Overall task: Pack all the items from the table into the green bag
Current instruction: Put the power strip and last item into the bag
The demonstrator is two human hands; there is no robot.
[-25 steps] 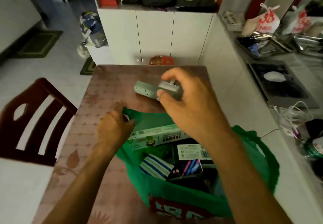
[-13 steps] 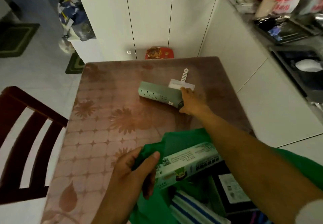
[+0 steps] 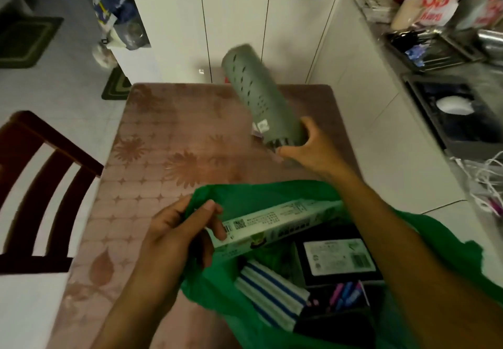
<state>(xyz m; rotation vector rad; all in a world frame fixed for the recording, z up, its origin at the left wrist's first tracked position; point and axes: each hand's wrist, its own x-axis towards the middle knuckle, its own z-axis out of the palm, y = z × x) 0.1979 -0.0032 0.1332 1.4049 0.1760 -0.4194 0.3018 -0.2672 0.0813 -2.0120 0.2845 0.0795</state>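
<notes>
Green fabric bag (image 3: 272, 193) sits open at the near edge of a brown table with a pale flower-and-tile pattern (image 3: 168, 141). Left hand (image 3: 179, 229) pinches the bag's far-left rim between thumb and curled fingers, holding the mouth open. One fingertip of that hand also touches the long white-and-green printed carton (image 3: 275, 223) that lies across the bag's opening, slanting up toward the right.

Right hand (image 3: 310, 150) is lifted above the table just beyond the bag, fingers and thumb wrapped around the lower end of a grey-green plastic cylinder with rows of small dark slots (image 3: 258, 95). Cylinder is clear of the tabletop, tilted, its far end pointing up and away to the left; a small white label shows near the gripped end. Its outline is motion-blurred.

Inside the bag, below the carton: a folded white cloth with blue stripes (image 3: 269, 294), a black box with a white printed label (image 3: 337, 259), and a dark pack showing pink and blue pens (image 3: 345, 294).

Surroundings: dark wooden slatted chair (image 3: 35, 185) at the table's left side; white cabinet doors (image 3: 236, 27) behind the table; a grey counter (image 3: 457, 76) along the right, with a white plastic bag with red print (image 3: 430, 5) on it.
</notes>
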